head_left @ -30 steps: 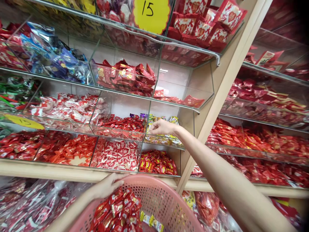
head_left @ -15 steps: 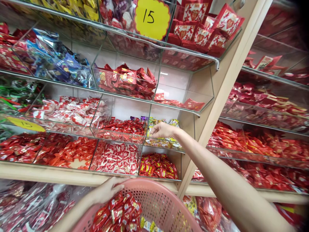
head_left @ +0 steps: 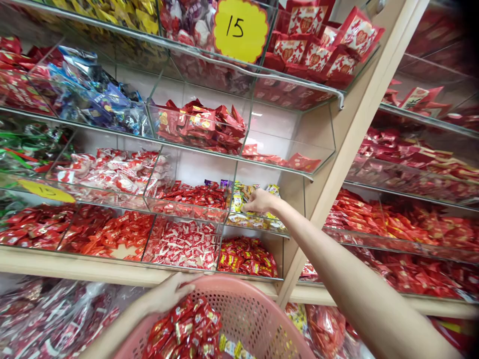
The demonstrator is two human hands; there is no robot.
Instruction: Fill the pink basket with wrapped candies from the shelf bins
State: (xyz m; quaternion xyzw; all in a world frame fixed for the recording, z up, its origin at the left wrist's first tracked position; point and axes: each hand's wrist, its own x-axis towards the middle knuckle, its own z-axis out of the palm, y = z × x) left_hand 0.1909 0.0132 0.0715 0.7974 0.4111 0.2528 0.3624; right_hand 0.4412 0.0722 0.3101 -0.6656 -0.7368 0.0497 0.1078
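My right hand (head_left: 262, 201) reaches into a clear shelf compartment among small yellow-and-white wrapped candies (head_left: 238, 203). Its fingers are curled together at the candies; whatever lies between them is hidden. Below, my left hand (head_left: 168, 294) grips the rim of a pink perforated plastic basket (head_left: 262, 304) at its left side, the fingertips bent over the edge. Inside the basket is a heap of red-wrapped candies (head_left: 185, 329), with a few yellow-and-white candies (head_left: 235, 347) beside it.
Clear-walled shelves hold red candies (head_left: 194, 194), red-and-white candies (head_left: 183, 244) and blue packets (head_left: 108, 102). A yellow price sign (head_left: 240, 30) reads 15. A slanting wooden upright (head_left: 348, 124) stands right of my reaching hand. Bagged candies (head_left: 56, 319) lie below the shelf at left.
My right hand has dipped slightly toward the yellow candies, with its fingers curled closer together. My left hand stays on the basket rim. The whole view has shifted a little.
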